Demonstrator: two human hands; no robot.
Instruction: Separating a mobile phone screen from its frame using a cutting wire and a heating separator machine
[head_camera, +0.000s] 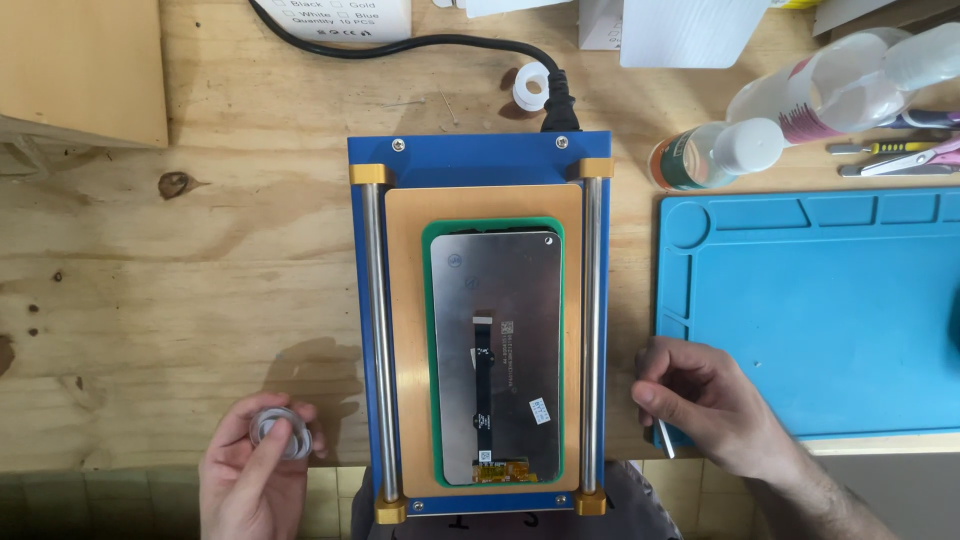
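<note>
A blue heating machine (470, 160) with two steel rails lies in the middle of the wooden bench. On its tan plate rests a green mat (428, 330) bearing a phone screen (495, 300) face down, a black flex ribbon running along its back. My left hand (255, 470) is at the lower left of the machine, fingers closed around a small coil of thin wire (278, 428). My right hand (710, 405) sits just right of the machine, pinching a thin metal tool (664, 440) that points down toward the bench edge.
A blue silicone work mat (830, 320) covers the right side. Clear plastic bottles (800, 100), scissors (915, 160) and small tools lie at the back right. A black power cord (420, 42) and a white tape roll (531, 88) sit behind the machine; a wooden block (80, 70) is far left.
</note>
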